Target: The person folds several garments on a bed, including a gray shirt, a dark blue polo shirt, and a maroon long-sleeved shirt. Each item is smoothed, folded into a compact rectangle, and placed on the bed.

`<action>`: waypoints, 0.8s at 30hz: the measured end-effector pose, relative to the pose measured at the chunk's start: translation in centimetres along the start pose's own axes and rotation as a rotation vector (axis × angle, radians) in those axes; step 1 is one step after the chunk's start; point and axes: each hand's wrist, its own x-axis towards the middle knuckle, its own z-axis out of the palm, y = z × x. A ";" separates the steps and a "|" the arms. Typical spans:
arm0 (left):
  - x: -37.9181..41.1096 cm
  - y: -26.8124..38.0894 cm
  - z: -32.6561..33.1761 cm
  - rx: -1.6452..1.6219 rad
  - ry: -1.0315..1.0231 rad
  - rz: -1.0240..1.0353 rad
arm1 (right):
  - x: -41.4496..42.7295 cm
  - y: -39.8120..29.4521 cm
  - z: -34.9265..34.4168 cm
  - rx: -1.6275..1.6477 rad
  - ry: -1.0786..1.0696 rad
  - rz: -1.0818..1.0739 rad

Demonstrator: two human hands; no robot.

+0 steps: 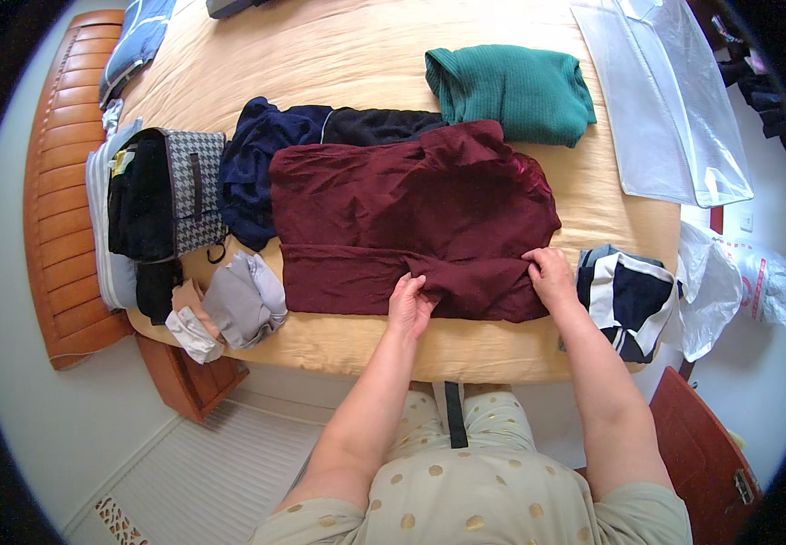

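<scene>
A maroon garment (365, 204) lies spread on the bed's yellow sheet (338, 347) before me, its near part folded over in a long band. My left hand (412, 305) pinches cloth of this band near its middle, thumb and fingers together. At the garment's right end, my right hand (551, 276) has its thumb and fingers on the edge of the cloth; the fingertips are partly hidden. Dark blue clothing (250, 170) and a black garment (382, 126) lie partly under the maroon one. Behind it on the right is a folded green knit garment (519, 92).
A houndstooth fabric storage box (198, 184) with dark clothes stands left, beside grey cloth (239, 300) and white cloth (195, 337). Right are a folded navy and white garment (628, 293), a clear zip bag (658, 102) and a plastic bag (706, 293). A wooden headboard (83, 197) is far left.
</scene>
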 end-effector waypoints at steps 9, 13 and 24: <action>-0.6 -0.6 0.0 0.176 0.191 -0.166 | 0.7 -0.9 -0.4 -0.008 -0.008 0.048; -1.9 -3.5 1.7 0.392 0.141 -0.379 | 0.5 -0.4 -0.1 -0.026 -0.010 0.030; -3.1 -5.0 6.9 0.223 -0.120 0.149 | 0.9 -0.2 -0.2 -0.038 0.020 0.023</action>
